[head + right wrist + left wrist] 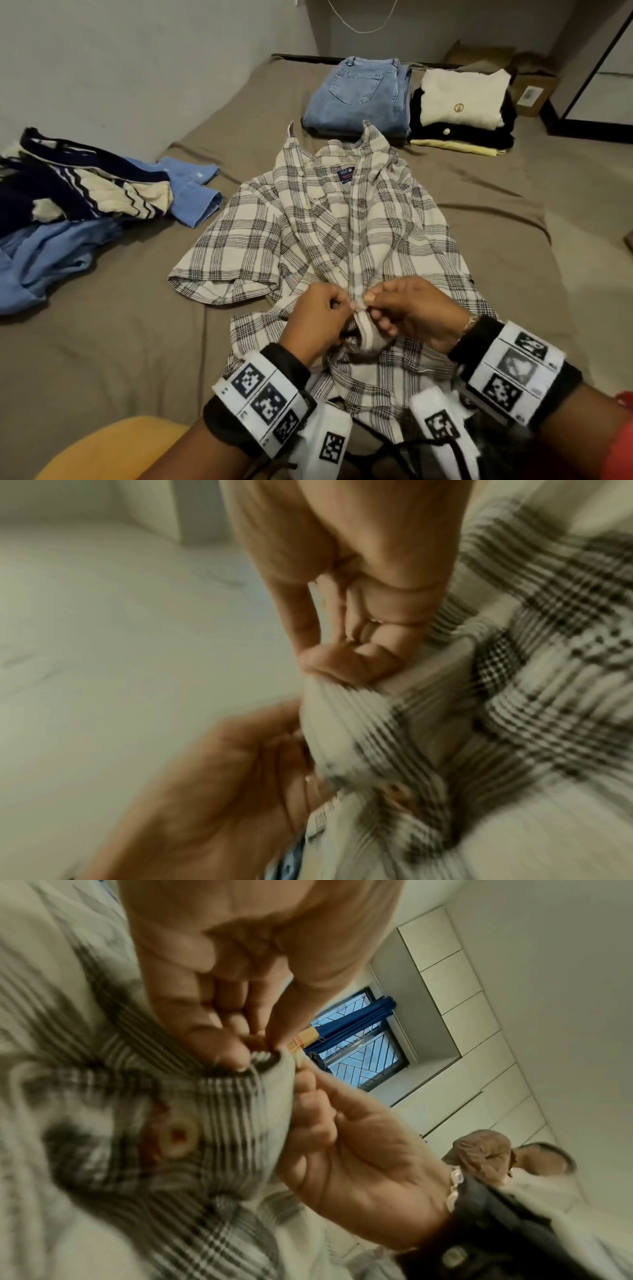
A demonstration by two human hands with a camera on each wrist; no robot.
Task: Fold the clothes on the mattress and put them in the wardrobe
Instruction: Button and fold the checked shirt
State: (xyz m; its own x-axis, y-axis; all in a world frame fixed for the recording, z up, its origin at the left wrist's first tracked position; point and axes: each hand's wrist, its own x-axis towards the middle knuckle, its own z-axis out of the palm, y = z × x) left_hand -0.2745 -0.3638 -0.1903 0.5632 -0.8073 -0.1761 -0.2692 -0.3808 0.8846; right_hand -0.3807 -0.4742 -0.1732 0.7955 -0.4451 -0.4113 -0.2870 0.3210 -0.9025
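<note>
A cream and black plaid shirt [342, 219] lies spread, collar away from me, in the middle of the brown-sheeted mattress [120, 342]. Both hands meet at its front placket near the lower part. My left hand [337, 303] pinches the placket's edge between thumb and fingers. My right hand [376, 303] pinches the same strip from the other side. In the left wrist view the left fingertips [222, 1050] grip the raised fold, with a pale button [178, 1139] below them. In the blurred right wrist view the right fingertips [342, 666] hold the cloth edge, with the left hand [222, 791] below.
Folded blue jeans [359, 96] and a stack of folded tops with a cream one uppermost [462, 102] sit at the mattress's far end. An unfolded navy and cream sweater [78, 181] and blue garments [51, 260] lie at the left. A cardboard box [534, 89] stands beyond.
</note>
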